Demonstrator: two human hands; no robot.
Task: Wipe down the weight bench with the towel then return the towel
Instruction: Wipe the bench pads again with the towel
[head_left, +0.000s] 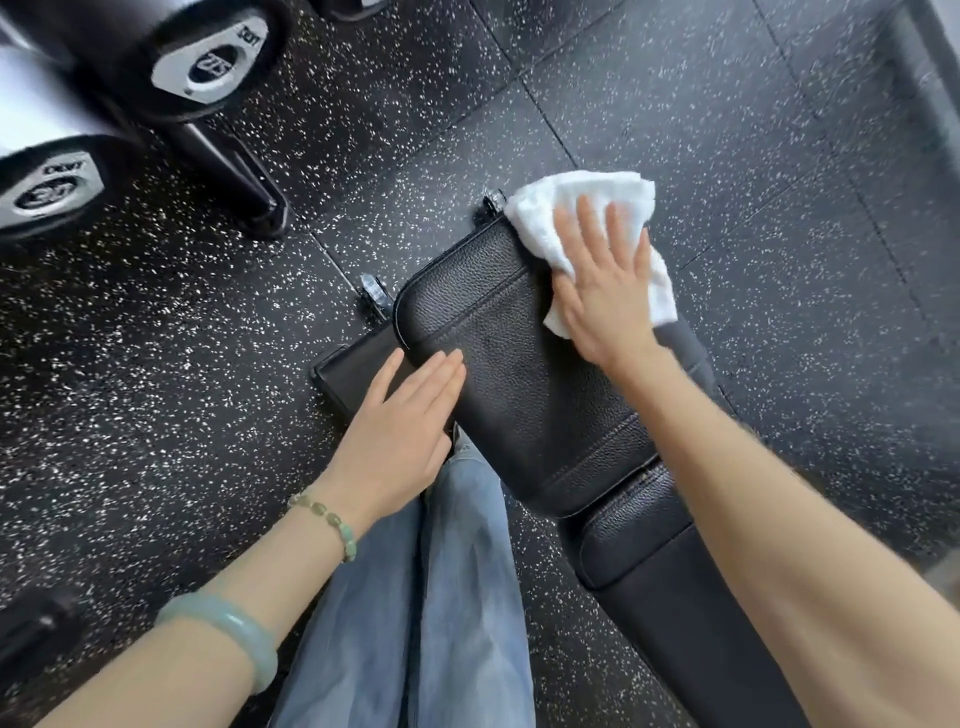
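The black padded weight bench (519, 374) runs from the middle of the head view down to the lower right. A white towel (540, 218) lies crumpled on the far right corner of its seat pad. My right hand (602, 280) presses flat on the towel with fingers straight and spread. On the near left edge of the same pad rests my left hand (410, 421), fingers straight and together, holding nothing.
Two black dumbbell ends (208, 62) and a rack leg (239, 171) stand at the upper left. Speckled black rubber floor (727, 130) surrounds the bench. My legs in blue jeans (415, 597) stand beside the bench. Bench wheels (374, 293) show at its far end.
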